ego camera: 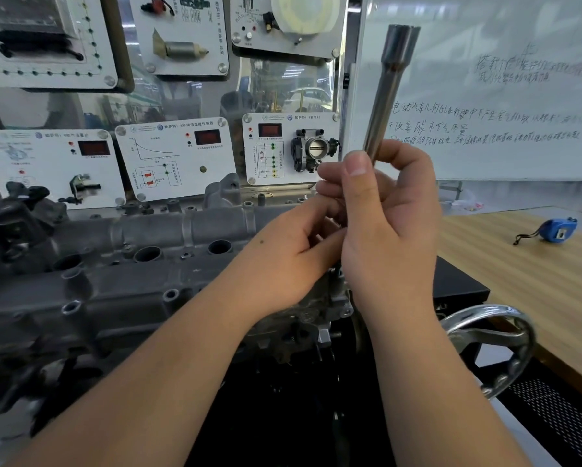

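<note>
The long steel socket tube point(389, 92) stands nearly upright above the right end of the engine head point(114, 264). Its flared open mouth is at the top, leaning a little to the right, and its lower end is buried in the person's grip. The right hand point(387, 217) has it, with the thumb laid flat along the near side of the shaft and the fingers wrapped round behind. That is a firm clasp low on the tube, so most of its length stands free above the knuckles.

The left hand point(282, 257) comes in from the engine side with its fingers curled and their tips against the heel of the right hand, just where the tube's bottom end would be. The right hand hides that spot, so I cannot tell whether those fingers pinch something there or only steady it.

What counts next, I'd say, is the line from tube to engine. The open plug wells point(219, 247) lie below and to the left of both hands, along the top of the head, with their bores facing up. The tube's axis is already close to vertical, and the left hand is nearer the wells.

A chrome handwheel point(495, 345) sits off the head's right end.
</note>
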A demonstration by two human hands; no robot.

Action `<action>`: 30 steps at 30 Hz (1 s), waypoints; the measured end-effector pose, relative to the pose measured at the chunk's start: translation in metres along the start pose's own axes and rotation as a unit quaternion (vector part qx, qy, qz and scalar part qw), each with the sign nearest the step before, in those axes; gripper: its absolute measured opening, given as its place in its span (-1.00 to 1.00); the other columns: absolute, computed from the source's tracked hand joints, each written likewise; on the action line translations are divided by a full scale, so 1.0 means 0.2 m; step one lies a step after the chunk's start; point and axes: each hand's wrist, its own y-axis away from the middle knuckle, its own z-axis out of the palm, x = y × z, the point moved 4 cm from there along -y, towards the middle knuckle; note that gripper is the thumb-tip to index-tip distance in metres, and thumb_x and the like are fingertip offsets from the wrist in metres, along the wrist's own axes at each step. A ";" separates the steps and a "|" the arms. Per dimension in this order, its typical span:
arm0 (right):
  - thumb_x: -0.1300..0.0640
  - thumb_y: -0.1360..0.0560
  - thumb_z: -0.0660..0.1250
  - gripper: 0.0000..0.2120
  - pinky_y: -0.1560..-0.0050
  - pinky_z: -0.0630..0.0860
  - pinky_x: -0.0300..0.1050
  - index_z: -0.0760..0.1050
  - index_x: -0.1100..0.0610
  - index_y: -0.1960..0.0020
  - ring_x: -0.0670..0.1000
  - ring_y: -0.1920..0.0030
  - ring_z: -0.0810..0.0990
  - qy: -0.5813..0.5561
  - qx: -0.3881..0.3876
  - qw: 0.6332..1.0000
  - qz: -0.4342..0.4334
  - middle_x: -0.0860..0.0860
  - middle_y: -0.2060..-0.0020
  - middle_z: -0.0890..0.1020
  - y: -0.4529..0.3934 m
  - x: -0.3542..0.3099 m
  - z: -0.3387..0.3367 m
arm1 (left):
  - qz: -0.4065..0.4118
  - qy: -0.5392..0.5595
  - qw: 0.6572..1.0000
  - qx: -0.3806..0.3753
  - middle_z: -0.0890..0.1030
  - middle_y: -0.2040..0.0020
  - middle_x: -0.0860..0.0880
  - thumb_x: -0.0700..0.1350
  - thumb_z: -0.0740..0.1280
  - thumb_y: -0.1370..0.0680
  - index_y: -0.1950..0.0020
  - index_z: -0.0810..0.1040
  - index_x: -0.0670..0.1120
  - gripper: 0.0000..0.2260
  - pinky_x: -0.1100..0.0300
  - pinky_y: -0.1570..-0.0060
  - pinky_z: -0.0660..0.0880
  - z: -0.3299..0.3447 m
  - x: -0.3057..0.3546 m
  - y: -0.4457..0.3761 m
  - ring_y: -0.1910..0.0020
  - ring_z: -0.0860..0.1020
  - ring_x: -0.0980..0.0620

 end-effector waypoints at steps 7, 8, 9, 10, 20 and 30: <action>-0.02 -0.64 0.21 -0.88 0.09 0.63 -0.03 0.52 -0.15 -0.01 -0.04 0.10 0.73 0.035 -0.002 0.999 -0.014 -0.11 0.12 0.73 0.00 -0.01 0.00 | -0.002 0.013 1.000 0.000 0.69 -0.01 0.12 0.00 0.23 -0.71 -0.19 0.57 0.13 -0.86 0.08 -0.06 0.61 -0.01 0.00 0.01 0.02 0.65 0.15; -0.03 -0.65 0.19 -0.86 0.10 0.61 -0.04 0.53 -0.16 0.00 -0.04 0.10 0.73 0.035 -0.004 0.999 -0.011 -0.11 0.12 0.73 0.00 0.00 0.00 | -0.002 0.012 1.000 0.000 0.69 -0.01 0.12 -0.02 0.23 -0.72 -0.19 0.57 0.12 -0.86 0.10 -0.04 0.60 -0.01 0.00 0.01 0.03 0.65 0.16; -0.03 -0.65 0.19 -0.84 0.10 0.60 -0.04 0.53 -0.16 0.01 -0.03 0.09 0.73 0.030 -0.004 1.000 -0.006 -0.10 0.12 0.73 -0.01 0.00 0.01 | -0.001 0.009 1.000 0.002 0.68 0.00 0.11 -0.03 0.23 -0.71 -0.19 0.57 0.11 -0.86 0.08 -0.02 0.60 -0.01 0.01 0.01 0.05 0.65 0.14; -0.05 -0.64 0.18 -0.84 0.08 0.61 -0.02 0.54 -0.16 0.01 -0.02 0.09 0.73 0.022 -0.004 1.000 -0.001 -0.08 0.12 0.73 -0.01 0.00 0.01 | 0.000 0.007 1.000 0.003 0.68 0.02 0.09 -0.02 0.24 -0.70 -0.17 0.56 0.10 -0.88 0.02 0.01 0.59 -0.01 0.01 0.01 0.08 0.65 0.08; -0.08 -0.62 0.21 -0.88 0.01 0.65 0.12 0.52 -0.15 0.00 -0.02 0.07 0.73 0.033 0.001 0.999 -0.020 -0.09 0.09 0.74 -0.01 0.00 -0.01 | 0.000 0.001 1.000 -0.009 0.69 -0.02 0.09 0.00 0.25 -0.70 -0.19 0.55 0.15 -0.87 -0.06 -0.09 0.61 0.00 0.00 0.00 -0.01 0.66 0.08; -0.09 -0.59 0.29 -0.93 0.04 0.65 -0.02 0.45 -0.12 -0.02 -0.05 0.06 0.74 0.010 -0.005 1.000 -0.004 -0.09 0.16 0.74 0.00 0.00 0.00 | 0.001 -0.003 1.000 -0.010 0.68 0.04 -0.02 -0.07 0.31 -0.67 -0.20 0.54 0.06 -0.88 -0.17 0.08 0.60 0.00 0.01 0.00 0.12 0.66 -0.09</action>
